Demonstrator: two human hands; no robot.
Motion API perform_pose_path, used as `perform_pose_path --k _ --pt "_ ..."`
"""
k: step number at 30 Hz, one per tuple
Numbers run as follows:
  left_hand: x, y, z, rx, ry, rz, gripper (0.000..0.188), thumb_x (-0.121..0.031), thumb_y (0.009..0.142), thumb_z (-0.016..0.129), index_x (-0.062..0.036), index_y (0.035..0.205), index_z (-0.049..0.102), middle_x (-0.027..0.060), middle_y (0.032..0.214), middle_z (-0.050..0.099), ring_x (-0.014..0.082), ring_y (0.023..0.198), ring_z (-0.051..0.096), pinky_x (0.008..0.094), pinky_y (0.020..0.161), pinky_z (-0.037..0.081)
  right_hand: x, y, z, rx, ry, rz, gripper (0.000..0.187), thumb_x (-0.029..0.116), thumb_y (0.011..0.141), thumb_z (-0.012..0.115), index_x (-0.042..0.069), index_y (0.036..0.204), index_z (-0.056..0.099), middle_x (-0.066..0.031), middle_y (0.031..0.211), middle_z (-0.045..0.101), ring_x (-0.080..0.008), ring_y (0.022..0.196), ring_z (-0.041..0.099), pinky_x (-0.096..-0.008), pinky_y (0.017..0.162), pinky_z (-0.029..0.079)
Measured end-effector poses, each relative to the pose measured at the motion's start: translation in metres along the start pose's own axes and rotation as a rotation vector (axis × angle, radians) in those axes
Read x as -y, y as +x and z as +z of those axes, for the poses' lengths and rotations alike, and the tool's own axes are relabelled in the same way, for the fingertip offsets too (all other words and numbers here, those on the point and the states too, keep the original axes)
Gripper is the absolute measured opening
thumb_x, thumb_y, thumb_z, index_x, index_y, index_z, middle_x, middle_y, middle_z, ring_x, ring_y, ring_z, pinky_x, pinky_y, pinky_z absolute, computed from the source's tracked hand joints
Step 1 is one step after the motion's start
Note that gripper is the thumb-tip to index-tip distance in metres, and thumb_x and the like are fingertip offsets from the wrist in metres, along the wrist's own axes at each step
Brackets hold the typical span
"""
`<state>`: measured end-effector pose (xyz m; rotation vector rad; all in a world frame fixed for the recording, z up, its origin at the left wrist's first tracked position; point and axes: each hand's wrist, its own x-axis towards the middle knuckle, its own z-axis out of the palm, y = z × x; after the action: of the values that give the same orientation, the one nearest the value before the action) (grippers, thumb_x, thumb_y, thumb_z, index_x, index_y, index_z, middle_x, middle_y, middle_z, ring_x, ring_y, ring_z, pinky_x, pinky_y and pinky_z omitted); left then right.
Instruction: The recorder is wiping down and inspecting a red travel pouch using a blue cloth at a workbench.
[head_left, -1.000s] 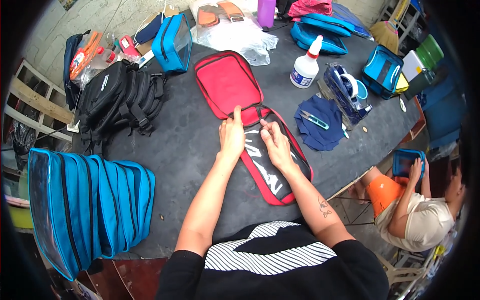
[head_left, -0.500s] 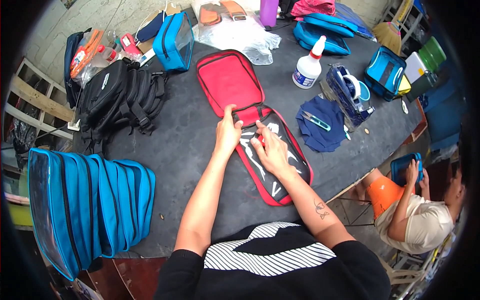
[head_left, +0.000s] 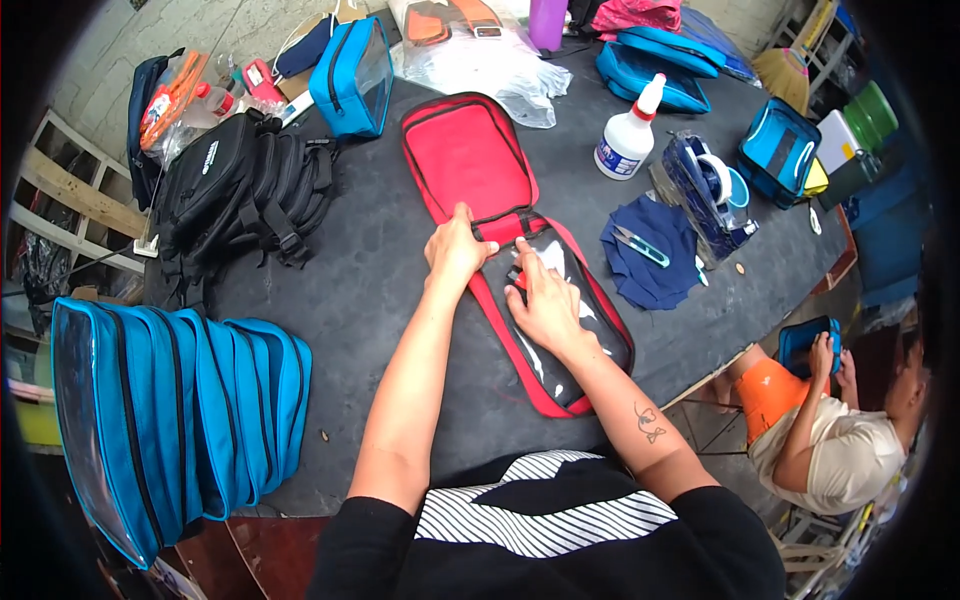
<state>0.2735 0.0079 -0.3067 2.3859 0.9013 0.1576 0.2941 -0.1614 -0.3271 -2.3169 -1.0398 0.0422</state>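
Note:
A red pouch (head_left: 470,165) with black zipper trim lies unfolded on the dark table in front of me. Its far half shows red fabric, and its near half has a clear plastic window (head_left: 560,370). My left hand (head_left: 455,250) grips the pouch's left edge near the fold, thumb pointing inward. My right hand (head_left: 548,305) rests over the clear window. Between its thumb and fingers is a small red lighter (head_left: 518,280) with a dark top, partly hidden. The right index finger reaches toward the fold.
Stacked blue pouches (head_left: 200,410) stand at the left, below a black backpack (head_left: 240,190). To the right are a white glue bottle (head_left: 625,140), thread snips (head_left: 642,247) on navy cloth (head_left: 655,285), and a tape dispenser (head_left: 700,200). A seated person (head_left: 830,430) holds a blue pouch.
The view has shifted slightly, so things on the table sit a little further right. My left thumb now lies straighter across the pouch's edge; both hands stay by the fold.

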Motion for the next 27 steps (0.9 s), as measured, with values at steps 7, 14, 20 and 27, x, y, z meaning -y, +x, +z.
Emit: perform_pose_path --k 7,14,20,27 --pt "0.027 0.01 0.005 0.106 -0.388 -0.026 0.061 -0.018 0.069 0.082 -0.0077 0.121 0.053 0.0091 0.076 0.062 0.0249 0.077 0.065 0.0367 0.072 0.049 0.002 0.016 -0.02 0.166 0.117 0.069 0.066 0.021 0.076 0.069 0.007 0.133 0.038 -0.0091 0.119 0.059 -0.0308 0.098 0.064 -0.0419 0.078 0.051" --pt "0.016 -0.008 0.001 -0.072 -0.068 0.094 0.066 -0.017 0.061 0.085 -0.0057 0.118 0.056 0.0119 0.075 0.064 0.0287 0.075 0.066 0.0411 0.071 0.049 0.006 0.017 -0.021 0.189 0.129 0.114 0.062 0.021 0.075 0.072 0.009 0.127 0.043 -0.0054 0.115 0.06 -0.0289 0.097 0.065 -0.04 0.077 0.05" --pt "0.022 -0.003 -0.003 -0.029 -0.15 0.154 0.058 -0.01 0.068 0.079 -0.0034 0.122 0.055 0.01 0.067 0.062 0.0235 0.068 0.065 0.0363 0.067 0.05 0.002 0.017 -0.021 0.157 0.144 0.102 0.06 0.02 0.074 0.074 0.01 0.125 0.045 -0.0057 0.115 0.061 -0.0272 0.098 0.065 -0.039 0.078 0.05" --pt "0.005 -0.015 -0.04 -0.334 -0.231 0.124 0.031 -0.007 0.081 0.069 -0.0049 0.111 0.065 0.013 0.079 0.067 0.0209 0.069 0.067 0.0352 0.065 0.052 -0.004 0.015 -0.022 0.147 0.126 0.063 0.065 0.021 0.074 0.074 0.011 0.131 0.044 -0.0055 0.109 0.061 -0.0268 0.097 0.065 -0.0385 0.077 0.051"
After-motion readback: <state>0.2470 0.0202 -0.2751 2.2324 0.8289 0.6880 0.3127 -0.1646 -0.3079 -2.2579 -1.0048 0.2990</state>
